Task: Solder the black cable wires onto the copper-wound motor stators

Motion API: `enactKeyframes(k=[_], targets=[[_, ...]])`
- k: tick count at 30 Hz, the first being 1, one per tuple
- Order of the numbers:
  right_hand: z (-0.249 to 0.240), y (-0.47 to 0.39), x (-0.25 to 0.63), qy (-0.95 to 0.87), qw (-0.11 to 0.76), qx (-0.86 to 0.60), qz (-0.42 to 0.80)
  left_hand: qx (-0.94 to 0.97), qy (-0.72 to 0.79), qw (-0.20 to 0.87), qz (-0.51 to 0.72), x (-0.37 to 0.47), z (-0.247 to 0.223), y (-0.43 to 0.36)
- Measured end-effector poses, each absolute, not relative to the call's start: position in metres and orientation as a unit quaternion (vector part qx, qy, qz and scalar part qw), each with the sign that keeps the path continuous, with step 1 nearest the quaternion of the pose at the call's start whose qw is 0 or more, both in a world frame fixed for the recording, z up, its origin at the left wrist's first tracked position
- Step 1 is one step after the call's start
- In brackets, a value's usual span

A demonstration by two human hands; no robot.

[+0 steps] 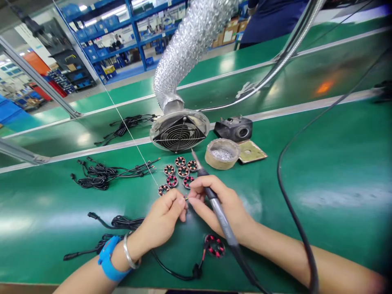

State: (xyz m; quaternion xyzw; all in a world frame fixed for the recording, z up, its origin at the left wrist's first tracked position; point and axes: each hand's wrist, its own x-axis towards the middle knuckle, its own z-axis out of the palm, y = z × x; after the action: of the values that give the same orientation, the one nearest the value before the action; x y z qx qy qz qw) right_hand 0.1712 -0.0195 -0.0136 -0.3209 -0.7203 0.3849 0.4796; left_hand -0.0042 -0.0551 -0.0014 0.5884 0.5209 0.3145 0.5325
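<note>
While R hand has fingers round soldering iron, long axis slanting fwd-left, tip twd fan, L hand fingers pinch thin wire.

Head-worn view; faces forward and down over hands.

The round tub lies right of the fan.

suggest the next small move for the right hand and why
Probably ease the right hand's fingers off the thin wire end, leaving it with the left hand. Both hands' fingers meet there, while the right also carries the soldering iron, its tip pointing away toward the fan; freeing those fingers should make it easier to guide.
</note>
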Motion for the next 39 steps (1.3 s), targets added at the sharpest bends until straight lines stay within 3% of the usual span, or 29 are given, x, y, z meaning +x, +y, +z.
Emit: enactKeyframes(k=[7,13,18,23,28,35,39], targets=[[-0.018,-0.031,0.167,-0.734,0.448,-0.334,0.385,0.562,0.555,0.506,0.346,-0.003,-0.008,-0.056],[-0.015,-0.026,0.171,-0.802,0.484,-0.261,0.232,0.643,0.595,0.434,0.213,-0.002,0.003,-0.057],[-0.017,-0.018,0.172,-0.831,0.464,-0.200,0.232,0.700,0.592,0.377,0.133,0.001,0.012,-0.060],[-0.016,-0.011,0.180,-0.818,0.432,-0.269,0.267,0.747,0.569,0.318,0.129,-0.002,0.016,-0.055],[-0.019,-0.006,0.185,-0.811,0.410,-0.262,0.325,0.718,0.565,0.373,0.161,-0.005,0.015,-0.048],[-0.022,-0.010,0.182,-0.832,0.419,-0.241,0.272,0.645,0.542,0.502,0.194,-0.010,0.002,-0.044],[-0.025,-0.018,0.180,-0.831,0.427,-0.261,0.241,0.673,0.551,0.459,0.181,-0.004,0.003,-0.045]])
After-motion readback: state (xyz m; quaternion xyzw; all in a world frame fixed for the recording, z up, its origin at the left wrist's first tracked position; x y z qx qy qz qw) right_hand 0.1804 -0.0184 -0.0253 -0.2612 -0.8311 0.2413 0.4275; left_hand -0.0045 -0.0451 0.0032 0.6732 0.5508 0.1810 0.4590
